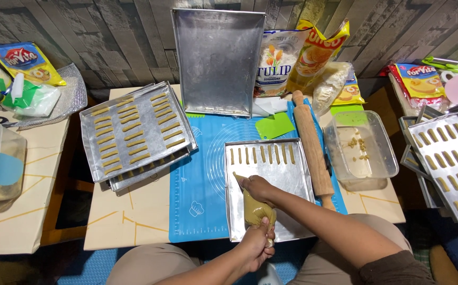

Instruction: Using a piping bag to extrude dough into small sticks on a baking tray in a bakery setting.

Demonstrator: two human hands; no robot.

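As we look down from the head camera, our left hand (pixel 256 244) is nearest, clenched around the twisted top end of the piping bag (pixel 257 210), which is filled with tan dough. Our right hand (pixel 257 188) grips the bag lower down, near its nozzle, with the fingers wrapped around it. The nozzle tip rests at the left side of the metal baking tray (pixel 292 179) directly in front of us, touching or just above its surface (we cannot tell which). This tray carries one row of short piped dough strips (pixel 263 154) along its far edge; its remaining surface is bare metal. The tray lies on a blue silicone mat (pixel 200 174) that covers the middle of the low table (pixel 134 216).

Just right of the tray, a wooden rolling pin (pixel 311 150) lies lengthwise on the mat. Beyond it to the right stands a clear plastic container (pixel 366 153) holding a few dough crumbs. To the left, a stack of trays (pixel 134 132) holds rows of piped strips. A green scraper (pixel 275 125) lies just beyond the working tray. Farthest away, an empty tray (pixel 217 60) leans upright against the wall, with a flour bag (pixel 279 60) and a yellow packet (pixel 319 50) beside it. Another filled tray (pixel 451 158) sits at the far right
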